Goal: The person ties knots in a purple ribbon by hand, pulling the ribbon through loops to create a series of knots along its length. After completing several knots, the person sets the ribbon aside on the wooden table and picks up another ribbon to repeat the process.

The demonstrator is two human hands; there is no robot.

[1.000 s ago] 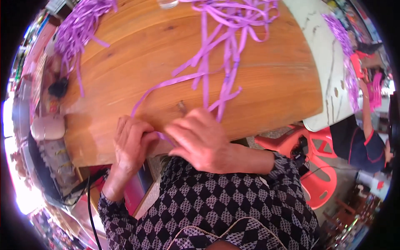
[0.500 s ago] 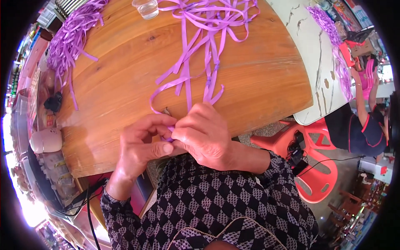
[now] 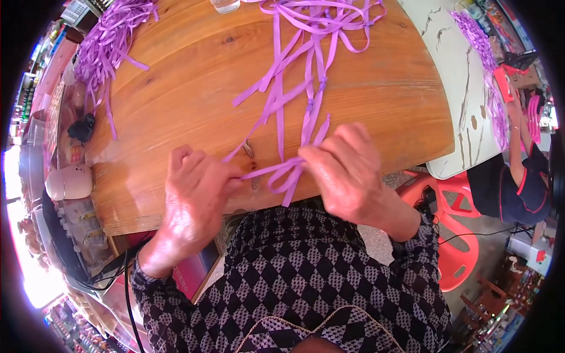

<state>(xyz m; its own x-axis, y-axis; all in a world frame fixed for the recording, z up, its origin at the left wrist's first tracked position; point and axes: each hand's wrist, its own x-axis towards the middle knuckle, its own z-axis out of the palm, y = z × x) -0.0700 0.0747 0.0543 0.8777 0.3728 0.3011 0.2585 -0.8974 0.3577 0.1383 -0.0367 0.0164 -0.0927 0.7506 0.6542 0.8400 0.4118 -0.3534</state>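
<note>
A narrow purple ribbon [image 3: 262, 172] stretches between my two hands above the near edge of the wooden table. My left hand [image 3: 199, 191] is closed, pinching one part of it. My right hand [image 3: 344, 172] pinches another part between thumb and curled fingers. Close to the right fingertips the ribbon makes a small loop, and a short cut end hangs below it. From there, more strands run up the table to a tangled pile of purple ribbons [image 3: 321, 26], some with small knots along them. The fingertips of both hands are partly hidden.
A thick bundle of purple ribbons [image 3: 109, 50] lies at the far left, near a clear cup [image 3: 225, 5]. A pink rounded object [image 3: 69, 182] sits by the left edge. More ribbon [image 3: 479, 47] lies on the white marbled table [image 3: 450, 117]; a red chair [image 3: 456, 253] and another person [image 3: 515, 188] are right.
My hands have drawn apart, left and right, pulling the ribbon out between them, where a loop now shows. The view has shifted slightly.
</note>
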